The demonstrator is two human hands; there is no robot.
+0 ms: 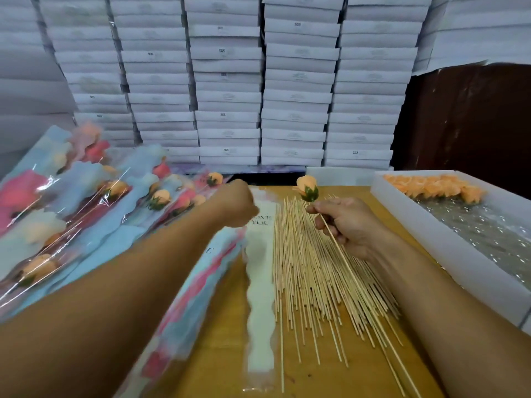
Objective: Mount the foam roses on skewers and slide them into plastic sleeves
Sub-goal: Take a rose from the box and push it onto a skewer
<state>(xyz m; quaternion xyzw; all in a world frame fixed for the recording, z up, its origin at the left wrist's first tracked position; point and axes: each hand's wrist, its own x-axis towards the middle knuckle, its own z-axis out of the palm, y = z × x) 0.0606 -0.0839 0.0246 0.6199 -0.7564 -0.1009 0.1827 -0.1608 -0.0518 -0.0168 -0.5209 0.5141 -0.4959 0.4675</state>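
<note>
My right hand (349, 222) pinches a bamboo skewer (339, 248) with an orange foam rose (307, 188) mounted on its tip, held above a loose pile of skewers (310, 271) on the wooden table. My left hand (238, 206) is a closed fist at the far end of a stack of plastic sleeves (201, 288); its fingers are hidden, so whether it holds a sleeve is unclear. One white sleeve (260, 297) printed "LOVE YOU" lies flat between the stack and the skewers.
Finished sleeved roses (86, 208) lie piled at the left. A white box (448, 248) on the right holds orange foam roses (436, 188) at its far end. Stacks of white cartons (287, 81) form a wall behind the table.
</note>
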